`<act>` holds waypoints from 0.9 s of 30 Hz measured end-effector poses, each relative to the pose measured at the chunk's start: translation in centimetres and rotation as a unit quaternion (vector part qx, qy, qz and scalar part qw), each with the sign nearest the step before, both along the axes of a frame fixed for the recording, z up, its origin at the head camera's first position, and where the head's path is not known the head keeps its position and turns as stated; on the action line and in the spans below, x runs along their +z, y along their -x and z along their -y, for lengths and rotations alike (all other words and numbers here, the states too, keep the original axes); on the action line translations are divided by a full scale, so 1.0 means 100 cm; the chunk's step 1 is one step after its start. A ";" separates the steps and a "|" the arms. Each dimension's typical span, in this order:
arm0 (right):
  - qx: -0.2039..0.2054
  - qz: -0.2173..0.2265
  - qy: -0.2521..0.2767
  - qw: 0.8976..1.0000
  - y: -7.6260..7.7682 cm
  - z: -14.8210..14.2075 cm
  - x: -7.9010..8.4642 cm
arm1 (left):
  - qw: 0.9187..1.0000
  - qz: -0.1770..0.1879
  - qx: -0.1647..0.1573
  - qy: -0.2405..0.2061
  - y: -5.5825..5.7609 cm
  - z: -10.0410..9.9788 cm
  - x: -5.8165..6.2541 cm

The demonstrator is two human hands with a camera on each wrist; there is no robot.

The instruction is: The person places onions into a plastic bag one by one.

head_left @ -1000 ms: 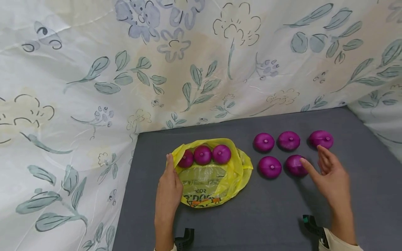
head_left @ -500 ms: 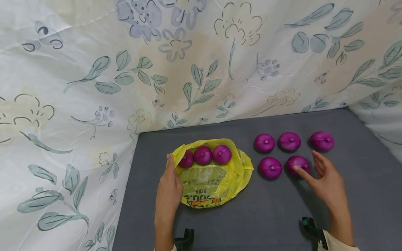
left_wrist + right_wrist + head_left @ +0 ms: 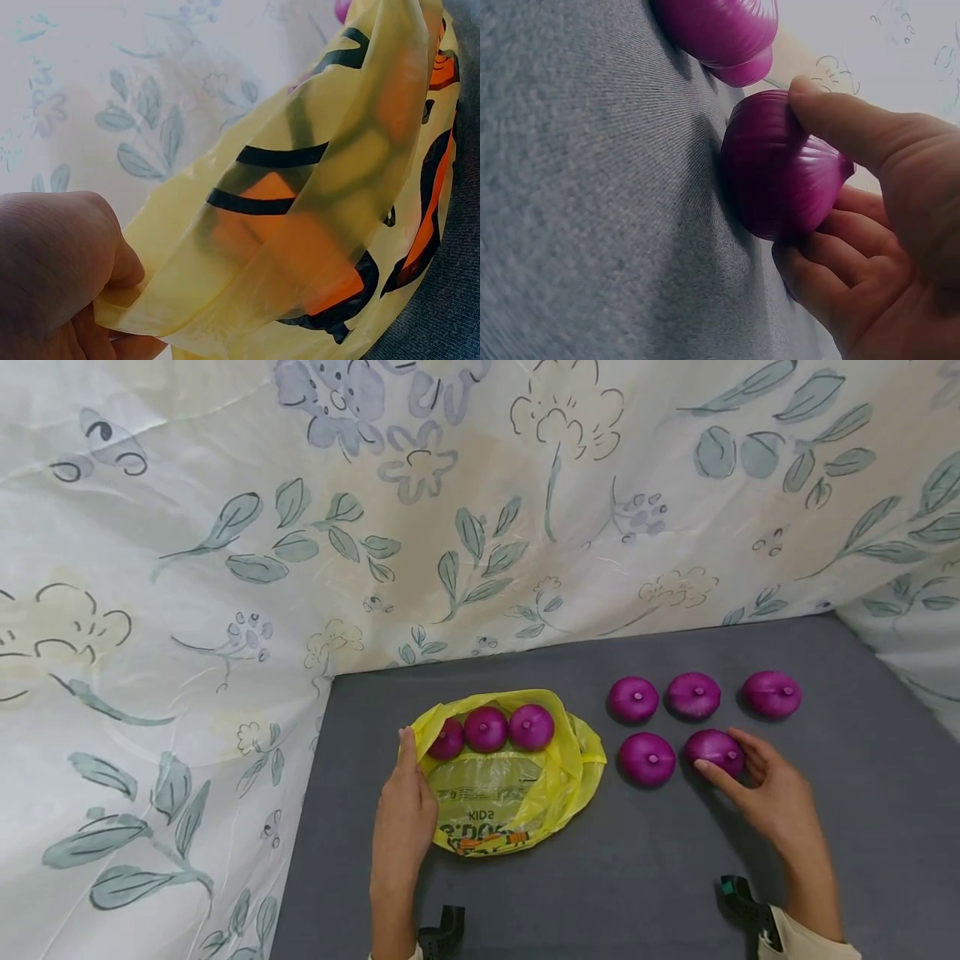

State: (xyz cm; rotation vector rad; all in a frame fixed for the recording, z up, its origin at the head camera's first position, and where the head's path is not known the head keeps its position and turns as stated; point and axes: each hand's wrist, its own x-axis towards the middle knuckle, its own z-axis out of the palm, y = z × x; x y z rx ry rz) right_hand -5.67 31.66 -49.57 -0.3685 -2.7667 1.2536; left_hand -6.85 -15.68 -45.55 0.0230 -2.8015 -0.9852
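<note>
My left hand [image 3: 405, 814] pinches the left edge of a yellow plastic bag [image 3: 573, 768] between thumb and fingers; the left wrist view shows the thin film [image 3: 176, 270] caught in the grip. Inside the open bag lie three purple onions [image 3: 485, 730], the leftmost partly covered by the bag's edge. On the right, my right hand [image 3: 776, 797] holds a purple onion [image 3: 715, 750] from its near right side. In the right wrist view the thumb lies on one side of this onion [image 3: 780, 161] and the fingers curl against the other, close to the cloth.
Several more purple onions sit around the held one: one just left of it [image 3: 647, 759], and a back row with one at far right [image 3: 772, 694]. Dark grey cloth [image 3: 600, 893] covers the table. A floral curtain [image 3: 465, 568] rises behind and at the sides.
My right hand has moved left and down, from near the far right onion to the front right one, and closed its fingers and thumb on it. The left hand and bag have stayed put.
</note>
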 end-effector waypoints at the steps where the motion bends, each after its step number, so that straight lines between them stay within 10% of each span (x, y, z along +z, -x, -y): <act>1: -0.001 0.002 -0.001 1.000 0.001 0.000 0.001 | 1.000 -0.001 0.000 -0.001 0.000 0.000 0.000; 27: -0.069 0.009 0.022 0.997 0.002 0.005 0.026 | 1.000 0.011 0.000 -0.010 0.002 0.000 0.008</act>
